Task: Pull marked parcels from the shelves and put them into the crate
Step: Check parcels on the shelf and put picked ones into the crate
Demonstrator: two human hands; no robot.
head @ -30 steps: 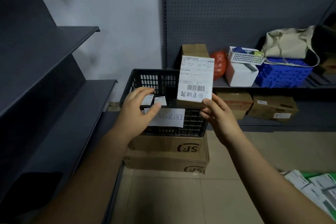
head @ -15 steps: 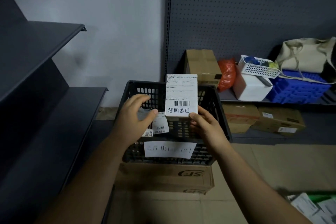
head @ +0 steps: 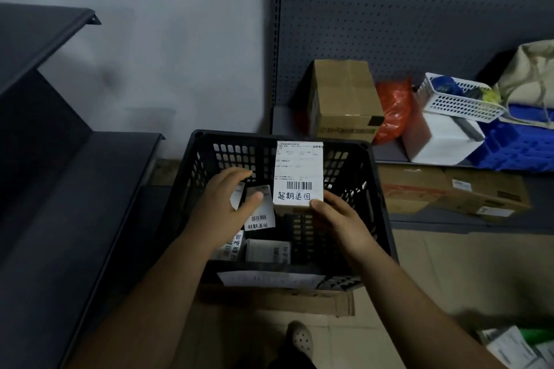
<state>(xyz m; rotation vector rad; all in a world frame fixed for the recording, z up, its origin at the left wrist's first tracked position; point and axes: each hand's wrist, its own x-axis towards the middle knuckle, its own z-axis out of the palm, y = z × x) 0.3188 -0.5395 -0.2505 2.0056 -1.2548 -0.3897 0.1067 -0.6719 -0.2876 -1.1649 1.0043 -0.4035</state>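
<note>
Right hand (head: 338,219) pinches the parcel (head: 298,174) at its bottom edge, with the thumb on the front lower corner and the fingers hidden behind it. Parcel is upright, label facing the camera: barcode plus a line of handwritten characters. It's held over the back-right part of the black crate (head: 377,189), not resting on anything; can't tell if its base is below the rim. Left hand (head: 221,213) is over the crate's left side with fingers curved, the thumb tip lying across a small labelled packet (head: 259,213). Can't tell if it grips that packet or just overlaps it. More packets (head: 268,250) lie flat on the crate floor. Crate sits on a cardboard box (head: 278,299), with a paper sign (head: 269,278) on its near wall. Dark shelves (head: 75,189) stand to the left. On the back shelf, left to right: brown carton (head: 344,93), orange bag (head: 392,108), white basket (head: 458,102) on a white box (head: 440,141), blue bin (head: 515,147), cloth bag (head: 530,78). Flat cartons (head: 479,192) sit on the level below. Shoe (head: 299,338) on the floor near the cardboard box.
</note>
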